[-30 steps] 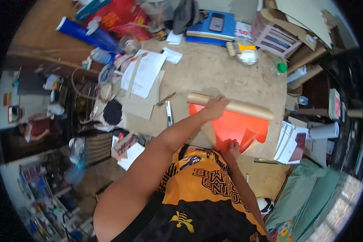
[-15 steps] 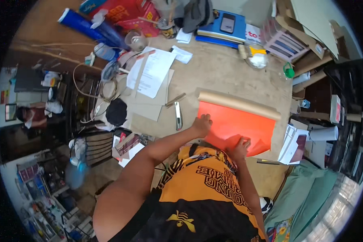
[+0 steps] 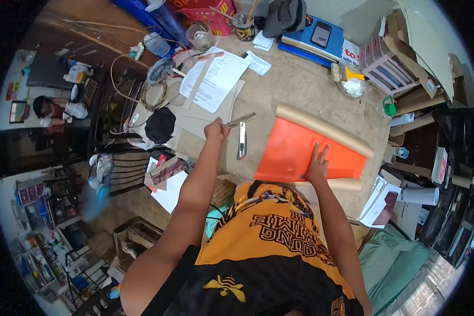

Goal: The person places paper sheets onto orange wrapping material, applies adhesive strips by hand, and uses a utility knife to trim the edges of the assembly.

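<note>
Orange-red sheet [image 3: 289,147]: spread on the tabletop [image 3: 279,87], directly before the person; far edge wound into a tan-backed roll [image 3: 325,130].
Right hand [image 3: 317,167]: open on the sheet, two fingers extended.
Left hand [image 3: 216,129]: fingers curled at the near end of a narrow strip [image 3: 244,119]; whether gripping, cannot tell.
Cutter [image 3: 242,141]: white and grey, between strip and sheet.
Printed paper [image 3: 221,79]: beyond the left hand.
Phone [image 3: 321,33]: atop a blue folder [image 3: 300,40], far side.

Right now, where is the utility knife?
In the head view, the utility knife lies on the table, left of the orange sheet and right of the left hand.
</note>
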`<state>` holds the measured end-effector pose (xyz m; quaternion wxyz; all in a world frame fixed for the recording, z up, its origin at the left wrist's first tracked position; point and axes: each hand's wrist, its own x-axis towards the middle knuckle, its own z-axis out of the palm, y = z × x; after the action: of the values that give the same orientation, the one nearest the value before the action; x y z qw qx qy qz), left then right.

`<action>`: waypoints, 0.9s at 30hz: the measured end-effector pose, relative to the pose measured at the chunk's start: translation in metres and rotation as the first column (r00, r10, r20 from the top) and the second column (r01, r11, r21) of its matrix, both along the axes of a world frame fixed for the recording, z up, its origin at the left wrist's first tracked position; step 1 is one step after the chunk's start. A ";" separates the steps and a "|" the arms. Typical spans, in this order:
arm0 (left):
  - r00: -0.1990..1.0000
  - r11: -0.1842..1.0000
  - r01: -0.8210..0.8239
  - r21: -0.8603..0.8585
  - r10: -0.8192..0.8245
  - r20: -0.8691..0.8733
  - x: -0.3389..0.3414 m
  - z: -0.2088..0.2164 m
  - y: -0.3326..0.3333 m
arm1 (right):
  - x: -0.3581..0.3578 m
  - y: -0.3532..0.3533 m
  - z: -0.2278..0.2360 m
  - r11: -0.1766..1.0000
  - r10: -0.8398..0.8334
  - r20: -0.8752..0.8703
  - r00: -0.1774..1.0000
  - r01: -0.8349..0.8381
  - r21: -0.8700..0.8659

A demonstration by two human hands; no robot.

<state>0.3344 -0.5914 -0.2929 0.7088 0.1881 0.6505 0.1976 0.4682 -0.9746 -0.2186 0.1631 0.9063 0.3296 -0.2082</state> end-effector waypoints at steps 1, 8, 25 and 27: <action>1.000 1.000 0.022 -0.006 -0.022 -0.007 0.007 0.002 0.002 | 0.003 0.003 -0.003 0.996 -0.042 -0.057 0.998 0.038 -0.076; 0.992 1.000 -0.002 -0.021 0.004 0.127 0.019 0.013 0.011 | 0.006 0.007 -0.002 0.987 -0.150 -0.092 0.984 0.144 -0.071; 0.691 0.995 0.020 0.101 -0.087 0.717 -0.007 0.155 -0.014 | 0.016 0.015 0.007 0.990 -0.137 -0.245 0.960 0.122 -0.072; 0.667 0.998 0.035 0.055 -0.064 0.742 -0.010 0.150 -0.014 | 0.017 0.010 -0.001 0.990 -0.143 -0.266 0.953 0.132 -0.057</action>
<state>0.3245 -0.6055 -0.1425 0.9138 0.1215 0.2969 0.2493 0.4856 -0.9646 -0.2197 0.1195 0.8869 0.2808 -0.3467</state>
